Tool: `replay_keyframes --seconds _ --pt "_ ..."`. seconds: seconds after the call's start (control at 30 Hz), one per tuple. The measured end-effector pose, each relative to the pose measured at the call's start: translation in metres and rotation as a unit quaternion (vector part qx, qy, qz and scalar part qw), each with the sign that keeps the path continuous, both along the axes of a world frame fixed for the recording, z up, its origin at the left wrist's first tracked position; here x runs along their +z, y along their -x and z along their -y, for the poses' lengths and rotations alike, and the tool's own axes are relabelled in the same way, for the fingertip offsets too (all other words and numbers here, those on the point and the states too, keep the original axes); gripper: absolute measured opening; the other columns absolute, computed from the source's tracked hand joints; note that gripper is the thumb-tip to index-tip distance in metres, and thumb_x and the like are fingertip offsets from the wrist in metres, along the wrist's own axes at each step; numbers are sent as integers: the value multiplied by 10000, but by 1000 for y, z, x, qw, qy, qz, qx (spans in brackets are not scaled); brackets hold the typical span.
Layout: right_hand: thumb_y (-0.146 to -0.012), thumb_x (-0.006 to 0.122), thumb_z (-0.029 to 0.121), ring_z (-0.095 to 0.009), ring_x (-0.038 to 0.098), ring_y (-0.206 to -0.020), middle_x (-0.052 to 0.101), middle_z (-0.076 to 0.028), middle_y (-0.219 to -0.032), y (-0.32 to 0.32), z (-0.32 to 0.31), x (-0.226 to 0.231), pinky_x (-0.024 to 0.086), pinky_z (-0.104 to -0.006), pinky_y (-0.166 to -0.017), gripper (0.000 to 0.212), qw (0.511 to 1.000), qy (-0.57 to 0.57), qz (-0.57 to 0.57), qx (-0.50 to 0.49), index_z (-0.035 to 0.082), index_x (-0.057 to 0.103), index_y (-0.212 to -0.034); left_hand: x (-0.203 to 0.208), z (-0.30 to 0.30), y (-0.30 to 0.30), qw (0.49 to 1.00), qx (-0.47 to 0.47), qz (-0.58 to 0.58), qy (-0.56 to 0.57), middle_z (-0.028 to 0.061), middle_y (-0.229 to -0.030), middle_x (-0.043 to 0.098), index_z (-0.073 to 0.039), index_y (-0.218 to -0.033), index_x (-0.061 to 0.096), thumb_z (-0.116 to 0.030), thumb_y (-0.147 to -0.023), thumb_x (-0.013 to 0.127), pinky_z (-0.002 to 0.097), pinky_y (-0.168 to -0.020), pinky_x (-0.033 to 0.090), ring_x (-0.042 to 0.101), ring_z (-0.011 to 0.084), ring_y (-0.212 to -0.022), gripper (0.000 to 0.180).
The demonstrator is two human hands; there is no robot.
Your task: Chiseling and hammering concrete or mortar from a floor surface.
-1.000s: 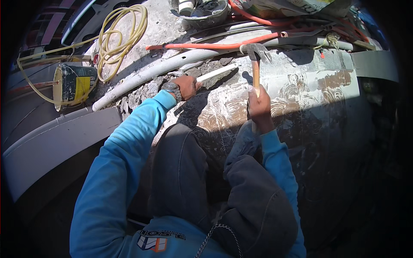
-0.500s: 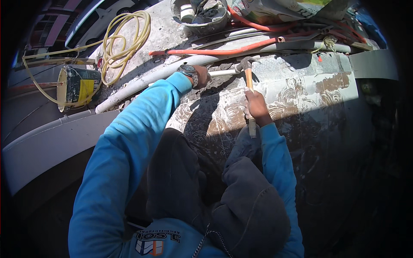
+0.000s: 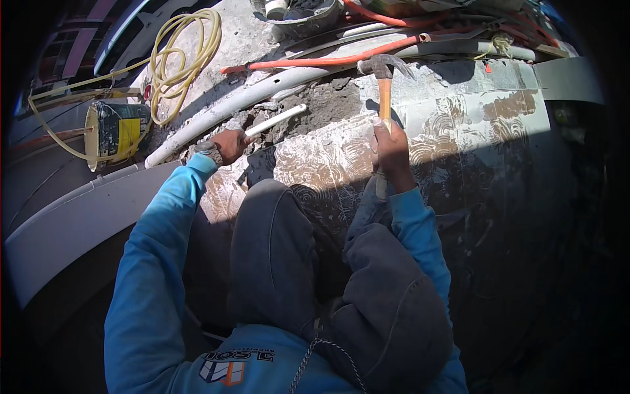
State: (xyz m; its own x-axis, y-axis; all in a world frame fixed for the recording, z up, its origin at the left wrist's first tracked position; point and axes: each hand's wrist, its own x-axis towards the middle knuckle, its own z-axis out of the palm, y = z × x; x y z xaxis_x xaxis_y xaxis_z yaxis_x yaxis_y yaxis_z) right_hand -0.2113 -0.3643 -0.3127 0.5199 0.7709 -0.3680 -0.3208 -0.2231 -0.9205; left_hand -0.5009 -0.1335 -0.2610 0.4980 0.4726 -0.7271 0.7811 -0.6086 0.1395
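My left hand (image 3: 230, 146), a watch at its wrist, is closed around one end of a short white rod (image 3: 282, 119). The rod's free end points up and right over broken grey rubble (image 3: 335, 102); the part inside my fist is hidden. My right hand (image 3: 392, 150) grips the wooden handle of a claw hammer (image 3: 384, 95). Its metal head is raised at the far end, apart from the rod. Below both hands lies a tiled slab (image 3: 341, 154) smeared with white swirls of adhesive.
A long white pipe (image 3: 256, 92) runs along the rubble's far side, with an orange hose (image 3: 328, 62) behind it. Coiled yellowish hose (image 3: 157, 72) and a dark bucket (image 3: 118, 134) lie at left. Another bucket (image 3: 305, 25) holding debris stands at the back.
My left hand has drawn back toward the lower left with the white rod. The hammer has come away from the rod's end, its head now higher. The view has shifted slightly.
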Motion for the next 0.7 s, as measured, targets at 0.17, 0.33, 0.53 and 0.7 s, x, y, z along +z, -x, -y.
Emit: replay_keyframes --seconds 0.17,0.33,0.53,0.7 --pt "-954 517 240 -55 376 -388 429 24 -575 -13 -3 30 315 -221 -342 201 996 0 -74 -55 46 511 -905 -9 2 -40 989 -15 147 -24 273 -791 602 11 -928 587 -491 -956 392 505 -688 438 597 439 -773 539" --pt "-962 510 264 -50 376 -398 420 23 -574 -7 -16 49 321 -217 -352 232 997 -36 -4 -61 57 472 -864 -18 10 -109 993 -65 60 -77 188 -928 678 -119 -999 687 -300 -891 520 443 -793 500 653 354 -872 269" --pt "-960 503 328 -99 446 -446 447 -9 -576 15 -40 -2 370 -264 -404 317 989 147 1 13 39 487 -831 5 5 -135 993 -96 60 -35 173 -885 680 -118 -1017 686 -260 -878 499 447 -757 497 657 346 -828 273" --pt "-963 483 315 -122 465 -439 475 -31 -578 5 -34 -30 382 -292 -399 317 992 92 -85 8 27 490 -830 -9 -4 -139 993 -108 10 -34 155 -830 676 -122 -1007 683 -277 -877 499 440 -709 495 657 339 -777 273"
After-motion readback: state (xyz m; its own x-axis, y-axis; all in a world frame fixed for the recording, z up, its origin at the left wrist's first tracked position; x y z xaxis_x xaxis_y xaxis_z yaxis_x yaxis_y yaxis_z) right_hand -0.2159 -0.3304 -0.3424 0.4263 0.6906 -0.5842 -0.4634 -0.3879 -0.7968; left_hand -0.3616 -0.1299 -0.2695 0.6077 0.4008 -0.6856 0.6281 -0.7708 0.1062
